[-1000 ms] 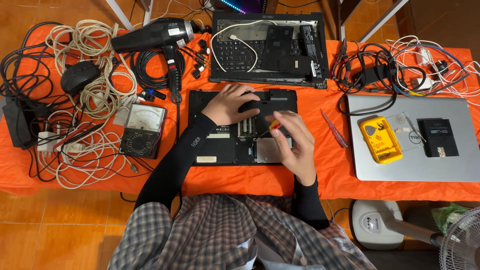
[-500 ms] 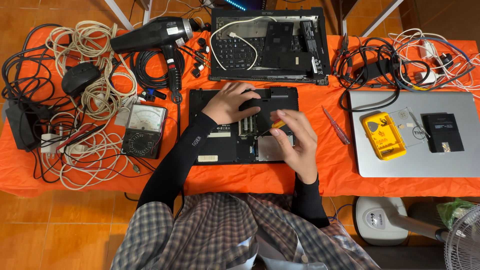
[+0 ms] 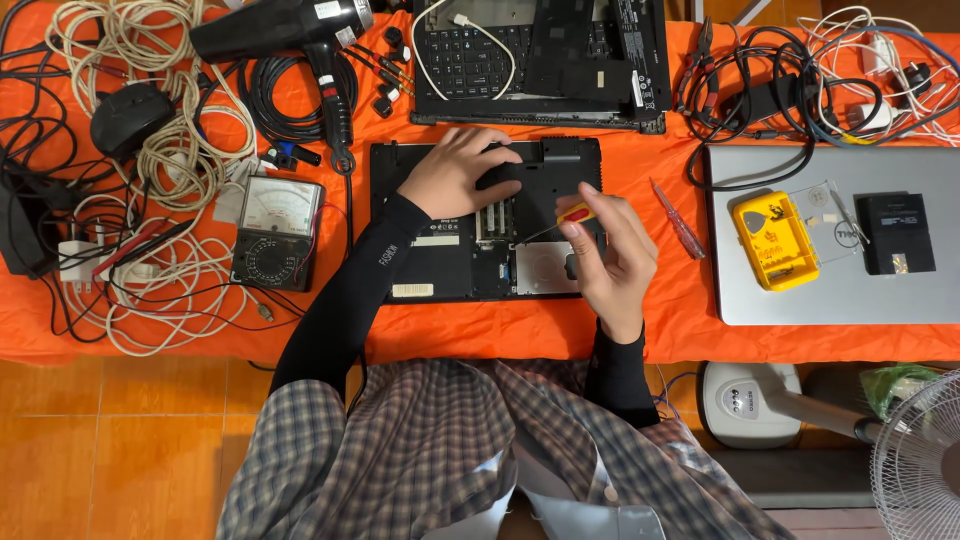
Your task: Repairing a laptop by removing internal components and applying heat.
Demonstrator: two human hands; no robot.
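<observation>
Counter (image 3: 500, 330), orange cloth, crowded w/ cables and gear. Centre: black laptop base (image 3: 470, 225), underside up, covers off, boards and round drive exposed. Judged stiff, moderately heavy, sits flat; exposed internals fragile, so hold by outer shell edges only.

Left hand (image 3: 455, 172) flat on upper part of base, fingers spread, pressing, nothing gripped.

Right hand (image 3: 610, 250) over right side of base; grip closed on small screwdriver (image 3: 560, 220), red/yellow handle, thin shaft angled down-left into open bay. Tool light, handle prob. slippery; tip contact point too small to tell.

Spare red driver (image 3: 678, 220) just right of base.
</observation>
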